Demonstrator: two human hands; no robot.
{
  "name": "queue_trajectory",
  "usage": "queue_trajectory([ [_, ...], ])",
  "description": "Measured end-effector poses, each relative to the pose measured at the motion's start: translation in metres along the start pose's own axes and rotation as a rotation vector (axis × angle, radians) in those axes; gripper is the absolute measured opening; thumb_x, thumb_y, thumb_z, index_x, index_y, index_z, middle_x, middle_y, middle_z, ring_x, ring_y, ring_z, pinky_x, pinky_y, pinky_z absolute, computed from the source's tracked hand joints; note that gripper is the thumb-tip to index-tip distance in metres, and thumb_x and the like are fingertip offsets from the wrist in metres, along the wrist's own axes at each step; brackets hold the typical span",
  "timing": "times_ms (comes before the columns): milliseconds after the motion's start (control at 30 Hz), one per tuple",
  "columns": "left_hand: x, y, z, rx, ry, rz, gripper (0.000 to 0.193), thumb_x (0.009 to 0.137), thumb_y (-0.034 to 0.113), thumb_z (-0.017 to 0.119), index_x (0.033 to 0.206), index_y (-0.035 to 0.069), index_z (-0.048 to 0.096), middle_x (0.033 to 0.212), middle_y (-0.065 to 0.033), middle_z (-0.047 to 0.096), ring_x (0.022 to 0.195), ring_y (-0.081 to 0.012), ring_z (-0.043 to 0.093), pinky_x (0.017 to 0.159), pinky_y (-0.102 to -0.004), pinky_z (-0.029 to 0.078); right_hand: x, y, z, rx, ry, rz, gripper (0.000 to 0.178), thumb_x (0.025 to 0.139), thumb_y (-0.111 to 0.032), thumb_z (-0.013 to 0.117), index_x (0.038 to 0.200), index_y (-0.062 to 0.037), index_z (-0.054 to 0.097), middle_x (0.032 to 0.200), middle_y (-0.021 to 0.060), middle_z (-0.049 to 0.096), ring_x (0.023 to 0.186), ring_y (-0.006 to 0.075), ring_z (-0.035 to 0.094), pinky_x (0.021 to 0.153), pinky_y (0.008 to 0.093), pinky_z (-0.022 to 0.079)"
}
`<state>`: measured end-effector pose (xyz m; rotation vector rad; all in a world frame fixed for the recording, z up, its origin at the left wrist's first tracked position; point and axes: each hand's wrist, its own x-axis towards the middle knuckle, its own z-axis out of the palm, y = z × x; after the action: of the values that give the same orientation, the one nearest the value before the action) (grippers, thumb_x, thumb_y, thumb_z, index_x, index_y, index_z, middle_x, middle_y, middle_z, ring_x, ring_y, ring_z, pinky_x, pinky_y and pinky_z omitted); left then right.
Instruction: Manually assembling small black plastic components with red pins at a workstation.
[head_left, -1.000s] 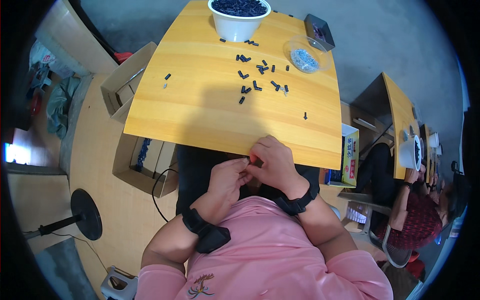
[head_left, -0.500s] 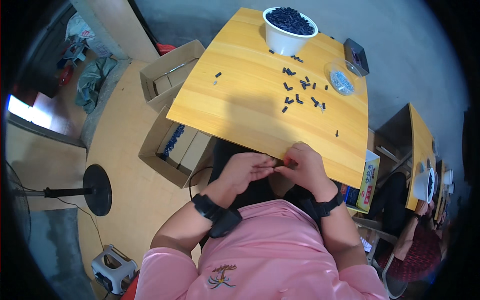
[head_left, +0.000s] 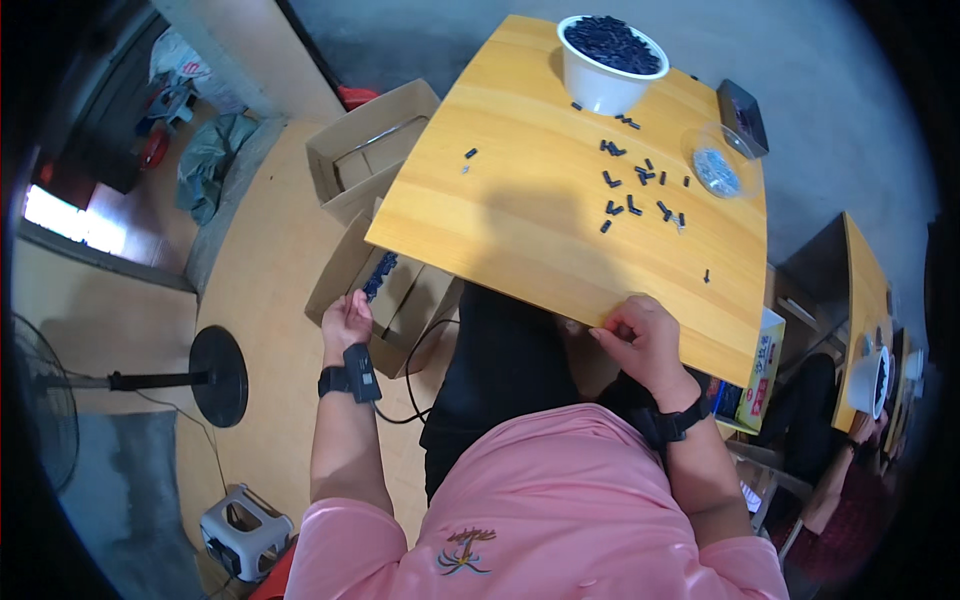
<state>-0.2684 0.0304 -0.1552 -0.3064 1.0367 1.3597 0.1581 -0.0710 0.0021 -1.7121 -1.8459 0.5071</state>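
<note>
My left hand (head_left: 347, 319) is at the near side of an open cardboard box (head_left: 335, 275), beside a row of small dark pieces (head_left: 380, 274) inside it. Its fingers are drawn together, and anything between them is too small to make out. At the table's front edge, my right hand (head_left: 642, 338) is closed, thumb against curled fingers. Whatever it may hold is hidden. Several short black tubular pieces (head_left: 632, 205) lie scattered on the wooden table (head_left: 450, 220) beyond my hands. One dark screw-like piece (head_left: 707, 276) lies apart at the right.
A white tub (head_left: 598, 95) heaped with black pieces stands at the far edge. Near it are a clear dish (head_left: 716, 170) of small silvery parts and a black tray (head_left: 742, 115). Another carton (head_left: 325, 150), a fan base (head_left: 218, 376) and a stool (head_left: 245, 535) stand left. A co-worker's arm (head_left: 828, 490) shows right.
My left hand has left my right hand at the table edge and moved left to the cardboard box. My right hand stays by the edge. The whole view has shifted slightly.
</note>
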Motion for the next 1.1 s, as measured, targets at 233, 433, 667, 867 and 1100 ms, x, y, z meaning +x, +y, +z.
queue_trajectory([
  [233,-0.047,-0.033,0.018,0.179,-0.209,0.320,0.004,0.089,0.008,0.050,0.091,0.008,0.053,0.076,-0.0002,0.056,0.060,-0.0086,0.051,0.050,-0.0196,0.043,0.006,-0.001,0.006,-0.046,0.072,-0.165,0.020,0.068,-0.020,0.072,0.065,-0.0082,0.057,0.064,0.0081,0.055,0.065,0.0278,0.056,0.056,0.0369,0.046],
  [433,-0.124,-0.089,0.116,0.387,-0.135,0.779,0.025,0.092,0.010,0.052,0.115,-0.001,0.054,0.089,-0.0037,0.060,0.071,-0.0076,0.053,0.061,-0.0177,0.043,0.000,0.004,0.006,-0.016,0.102,-0.136,0.019,0.071,-0.021,0.071,0.067,-0.0100,0.056,0.064,0.0039,0.054,0.066,0.0249,0.056,0.056,0.0356,0.045],
  [667,-0.164,-0.167,0.160,0.895,-0.661,0.565,0.017,0.089,0.007,0.057,0.103,-0.001,0.063,0.084,-0.0051,0.064,0.071,-0.0096,0.059,0.064,-0.0204,0.047,-0.003,0.006,-0.002,-0.014,0.039,-0.171,0.016,0.073,-0.022,0.069,0.071,-0.0098,0.058,0.067,0.0045,0.054,0.068,0.0247,0.056,0.059,0.0352,0.045],
  [867,-0.159,-0.200,0.174,0.978,-0.812,0.374,0.017,0.090,0.004,0.055,0.104,-0.002,0.062,0.086,-0.0064,0.065,0.074,-0.0111,0.061,0.068,-0.0218,0.049,0.023,0.023,-0.027,0.170,0.003,-0.030,0.016,0.075,-0.019,0.065,0.081,-0.0039,0.066,0.079,0.0140,0.061,0.075,0.0316,0.059,0.067,0.0399,0.048],
  [1100,-0.145,-0.199,0.167,0.939,-0.796,0.394,0.018,0.090,0.004,0.055,0.105,-0.005,0.061,0.088,-0.0085,0.064,0.076,-0.0122,0.062,0.071,-0.0221,0.051,0.093,0.037,-0.030,-0.105,0.145,0.143,0.015,0.075,-0.014,0.061,0.083,-0.0028,0.067,0.083,0.0174,0.062,0.080,0.0332,0.061,0.070,0.0404,0.050],
])
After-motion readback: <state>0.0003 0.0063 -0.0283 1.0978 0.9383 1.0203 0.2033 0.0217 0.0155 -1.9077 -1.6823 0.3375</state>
